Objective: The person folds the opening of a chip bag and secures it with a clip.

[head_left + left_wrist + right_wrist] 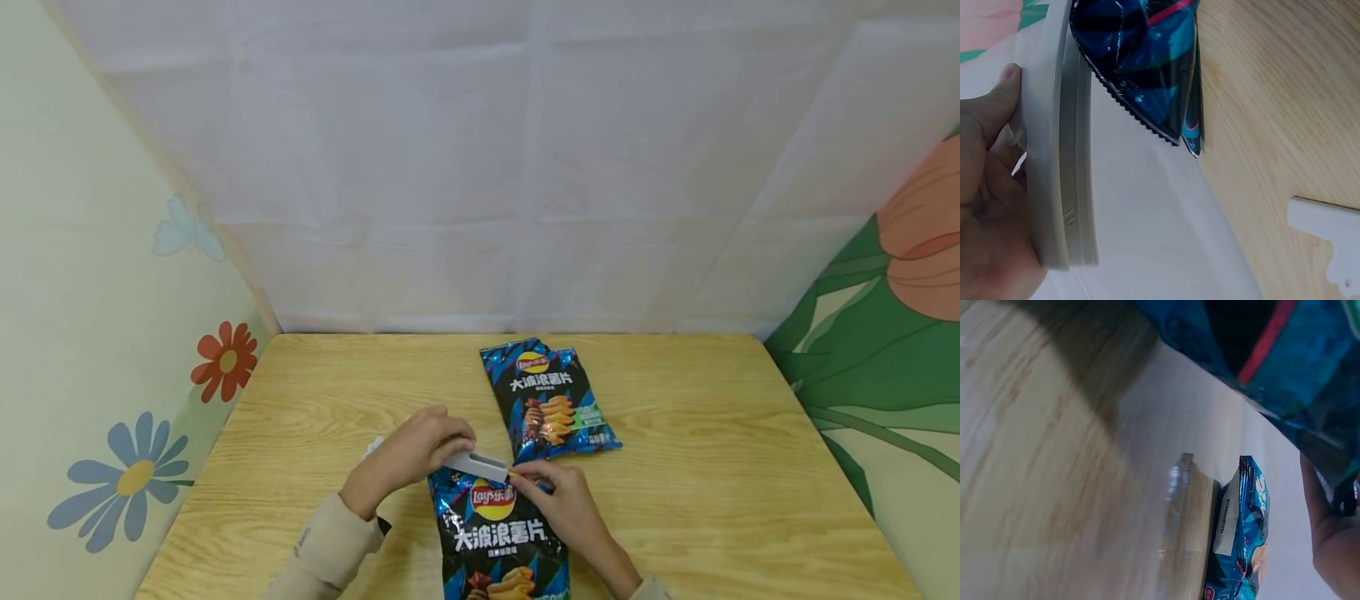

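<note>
Head view, two chip bags [553,407], two clips [474,466], left fingers [452,432] gripping one, right fingers [538,470] pinching nearer bag [498,533].

Creased white sheet [420,167] is hanging behind wooden table [322,379]. Left wall [75,292] is bearing a red flower [227,361], a blue flower [135,477] and a butterfly [187,232]; right wall [915,512] is showing a coral bloom [926,229] and green leaves [892,367].

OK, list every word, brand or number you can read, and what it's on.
"Lay's乐事": near bag and far bag.
"大波浪薯片": both bags.
Too small or blurred to read: the smaller print on both bags, including the code in the right wrist view.
</note>
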### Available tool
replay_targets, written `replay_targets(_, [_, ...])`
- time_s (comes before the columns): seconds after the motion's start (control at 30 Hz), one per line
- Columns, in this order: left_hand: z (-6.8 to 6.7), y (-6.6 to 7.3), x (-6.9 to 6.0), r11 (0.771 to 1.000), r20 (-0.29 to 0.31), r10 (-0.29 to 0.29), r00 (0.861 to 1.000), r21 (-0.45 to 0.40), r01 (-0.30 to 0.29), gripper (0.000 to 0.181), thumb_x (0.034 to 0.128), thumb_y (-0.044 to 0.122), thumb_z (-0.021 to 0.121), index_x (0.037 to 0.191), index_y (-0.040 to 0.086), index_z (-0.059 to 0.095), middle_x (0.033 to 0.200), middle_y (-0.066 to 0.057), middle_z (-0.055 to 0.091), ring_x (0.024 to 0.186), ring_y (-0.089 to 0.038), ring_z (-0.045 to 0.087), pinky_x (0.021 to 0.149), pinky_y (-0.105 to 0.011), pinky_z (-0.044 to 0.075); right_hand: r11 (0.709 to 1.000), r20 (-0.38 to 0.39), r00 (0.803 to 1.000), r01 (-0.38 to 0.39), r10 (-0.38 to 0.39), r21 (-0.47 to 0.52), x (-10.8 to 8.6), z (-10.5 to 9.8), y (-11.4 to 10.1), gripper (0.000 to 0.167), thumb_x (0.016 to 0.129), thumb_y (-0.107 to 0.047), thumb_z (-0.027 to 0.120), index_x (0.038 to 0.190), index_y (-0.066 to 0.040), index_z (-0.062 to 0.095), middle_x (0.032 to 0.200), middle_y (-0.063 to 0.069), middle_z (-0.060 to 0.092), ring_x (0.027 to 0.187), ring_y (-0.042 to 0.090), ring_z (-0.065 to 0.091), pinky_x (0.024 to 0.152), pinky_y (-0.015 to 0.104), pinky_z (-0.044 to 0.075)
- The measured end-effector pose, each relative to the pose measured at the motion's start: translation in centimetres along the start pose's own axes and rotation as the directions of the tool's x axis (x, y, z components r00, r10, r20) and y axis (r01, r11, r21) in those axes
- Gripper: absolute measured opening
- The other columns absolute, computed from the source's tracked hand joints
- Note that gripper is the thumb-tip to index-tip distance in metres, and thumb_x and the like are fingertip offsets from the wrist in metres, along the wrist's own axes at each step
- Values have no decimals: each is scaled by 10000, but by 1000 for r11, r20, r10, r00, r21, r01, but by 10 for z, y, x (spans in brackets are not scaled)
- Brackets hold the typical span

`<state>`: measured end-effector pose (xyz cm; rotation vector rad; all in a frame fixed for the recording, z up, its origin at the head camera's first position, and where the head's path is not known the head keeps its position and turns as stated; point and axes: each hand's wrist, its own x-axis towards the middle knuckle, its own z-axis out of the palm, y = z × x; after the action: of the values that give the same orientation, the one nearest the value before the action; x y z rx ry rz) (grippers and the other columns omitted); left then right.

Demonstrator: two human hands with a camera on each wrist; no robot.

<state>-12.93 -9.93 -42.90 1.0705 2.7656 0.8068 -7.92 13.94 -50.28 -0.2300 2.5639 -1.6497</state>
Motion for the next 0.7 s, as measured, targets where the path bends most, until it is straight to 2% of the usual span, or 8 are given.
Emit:
replay_targets(0.17, [3,-2,2,999,11,36,999,-8,-36,188,987,253,609,1025,146,759,916,43,733,715,-20,477,633,-160,419,1000,0,1000,21,-21,13,0,2,1,91,904,-130,713,974,-87,754,873,51,766,758,53,701,669,198,556])
replay_targets(0.27, [4,-1,2,999,3,44,999,18,-44,180,982,250,619,1026,151,763,913,52,738,713,-23,493,660,-182,431,1000,-4,1000,20,-20,11,-1,2,1,88,902,-128,716,972,-89,751,871,47,766,761,52,704,677,195,556])
replay_targets(0.43, [4,1,2,996,15,-1,1000,85,0,215,987,295,609,1086,180,760,971,80,751,801,-57,568,814,-299,451,1000,-2,1000,-7,7,16,-1,2,0,95,901,-127,717,981,-85,746,879,45,763,779,42,704,700,186,553])
replay_targets(0.53, [3,3,2,995,29,-28,999,97,25,241,992,314,600,1124,184,754,1021,78,753,876,-83,604,883,-354,451,1000,4,1000,-22,22,20,0,1,0,104,901,-131,717,989,-83,742,890,47,762,792,43,706,712,179,551])
replay_targets(0.7, [5,2,2,994,24,-48,999,100,45,253,993,328,599,1141,186,748,1040,70,753,916,-112,620,889,-382,448,999,21,999,-40,39,10,1,-1,0,124,902,-155,721,1008,-94,738,905,37,759,801,42,700,721,164,542])
